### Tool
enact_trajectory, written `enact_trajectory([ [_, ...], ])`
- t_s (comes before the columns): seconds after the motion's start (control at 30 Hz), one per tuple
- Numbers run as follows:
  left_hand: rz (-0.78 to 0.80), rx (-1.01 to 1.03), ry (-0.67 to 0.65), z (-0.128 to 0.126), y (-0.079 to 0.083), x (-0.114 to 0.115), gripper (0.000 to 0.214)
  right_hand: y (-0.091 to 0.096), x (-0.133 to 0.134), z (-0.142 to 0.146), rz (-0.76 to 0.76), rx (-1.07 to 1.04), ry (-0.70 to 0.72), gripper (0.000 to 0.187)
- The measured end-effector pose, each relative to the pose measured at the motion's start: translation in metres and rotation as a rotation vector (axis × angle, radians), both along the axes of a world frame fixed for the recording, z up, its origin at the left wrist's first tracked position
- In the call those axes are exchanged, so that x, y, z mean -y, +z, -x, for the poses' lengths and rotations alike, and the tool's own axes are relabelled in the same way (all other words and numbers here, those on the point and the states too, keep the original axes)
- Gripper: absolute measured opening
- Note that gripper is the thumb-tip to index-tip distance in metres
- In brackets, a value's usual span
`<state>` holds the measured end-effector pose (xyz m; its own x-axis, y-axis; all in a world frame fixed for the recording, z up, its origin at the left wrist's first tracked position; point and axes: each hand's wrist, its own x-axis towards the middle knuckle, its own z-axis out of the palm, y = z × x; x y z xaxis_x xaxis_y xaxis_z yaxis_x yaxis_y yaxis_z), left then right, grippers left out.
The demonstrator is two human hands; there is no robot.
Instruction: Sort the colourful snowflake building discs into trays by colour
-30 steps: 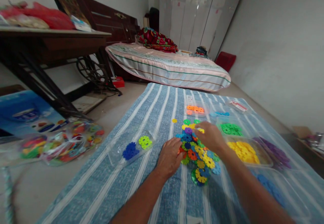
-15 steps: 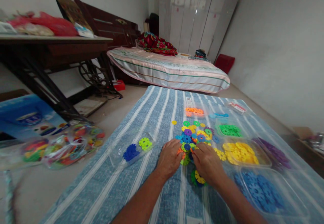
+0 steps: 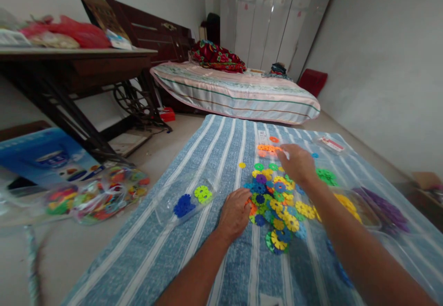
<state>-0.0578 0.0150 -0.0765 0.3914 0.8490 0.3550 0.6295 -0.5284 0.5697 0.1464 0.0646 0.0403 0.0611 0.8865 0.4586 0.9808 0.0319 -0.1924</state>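
Note:
A heap of coloured plastic snowflake discs (image 3: 273,200) lies on a blue striped cloth (image 3: 214,158). My left hand (image 3: 236,213) rests at the heap's left edge, fingers curled down on the discs. My right hand (image 3: 297,163) is stretched far forward over a clear tray of orange discs (image 3: 268,148), fingers closed; what they hold is hidden. A clear tray to the left (image 3: 188,197) holds blue and lime discs.
Clear trays with green (image 3: 325,175), yellow (image 3: 346,202) and purple discs (image 3: 384,207) stand on the right. A bag of mixed discs (image 3: 93,195) and a blue box (image 3: 48,158) lie on the floor at left. A dark table (image 3: 69,61) and a bed (image 3: 235,91) stand beyond.
My right hand went from the near side of the heap forward to the orange tray. My left hand stayed at the heap's left edge.

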Motion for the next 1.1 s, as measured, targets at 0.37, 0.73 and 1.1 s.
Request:
enact_trajectory([
  [0.37,0.055,0.172,0.069,0.002,0.001,-0.002,0.036,-0.079,0.081,0.058,0.217,0.075,0.455,0.029],
  [0.73,0.067,0.194,0.083,0.004,0.006,-0.004,0.034,-0.098,0.085,0.067,-0.045,0.101,0.532,0.022],
  [1.1,0.042,0.207,0.085,0.006,0.003,-0.008,0.034,-0.072,0.073,0.045,0.073,-0.054,0.501,0.027],
])
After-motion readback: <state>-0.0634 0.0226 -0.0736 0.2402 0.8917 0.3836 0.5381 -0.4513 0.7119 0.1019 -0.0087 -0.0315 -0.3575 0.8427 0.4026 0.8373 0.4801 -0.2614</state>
